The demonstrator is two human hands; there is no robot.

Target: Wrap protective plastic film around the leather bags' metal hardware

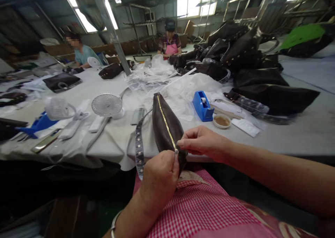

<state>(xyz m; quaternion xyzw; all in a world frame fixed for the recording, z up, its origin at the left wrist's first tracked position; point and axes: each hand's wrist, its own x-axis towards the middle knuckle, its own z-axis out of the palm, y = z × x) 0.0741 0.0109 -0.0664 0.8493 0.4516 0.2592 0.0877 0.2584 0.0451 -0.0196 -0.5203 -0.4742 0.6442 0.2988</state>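
nearest the camera, a pink checked apron (199, 210) covers the person's lap, and a pale bangle (114, 224) sits on the left wrist. the left hand (161, 170) is closed on the near end of a dark bag (167, 123), thumb at the end of its gold-toned zip (164, 119). the right hand (200, 140) has its fingers bent, tips at the bag beside the zip; whether they pinch anything cannot be told. the bag lies lengthwise at the near edge of the worktop (115, 143), its near end reaching over that edge toward the apron and its narrow end pointing away. to the bag's left, a studded strap (139, 147) in clear wrap hangs over the edge. right of the bag, a small dish (222, 121) with brown contents stands just beside a blue tape dispenser (203, 107). on the left are two white fans (106, 104). beyond the bag, clear plastic wrap (149, 81) is heaped loosely; to its right, dark bags are stacked in a pile (243, 53). farther off, two other people are seated, one in a pink apron (171, 49), one in a blue-green top (87, 53). metal racks (141, 25) and bright windows (197, 1) stand behind.
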